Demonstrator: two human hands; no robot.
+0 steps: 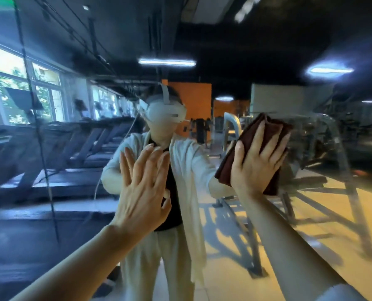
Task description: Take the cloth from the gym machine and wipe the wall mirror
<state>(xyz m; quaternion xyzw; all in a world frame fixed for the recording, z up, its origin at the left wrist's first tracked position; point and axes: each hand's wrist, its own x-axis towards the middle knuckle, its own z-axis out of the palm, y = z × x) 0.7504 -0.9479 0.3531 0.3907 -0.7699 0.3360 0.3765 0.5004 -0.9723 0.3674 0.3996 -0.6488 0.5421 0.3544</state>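
**No legible text**

Nothing readable anywhere. Cloth (pixel 254 153) carries no label or tag I can make out. Mirror (pixel 311 213) shows no sticker or sign. Reflected headset (pixel 165 110) is plain white, no visible brand. Reflected treadmills (pixel 89 144) are too blurred for any console numbers.
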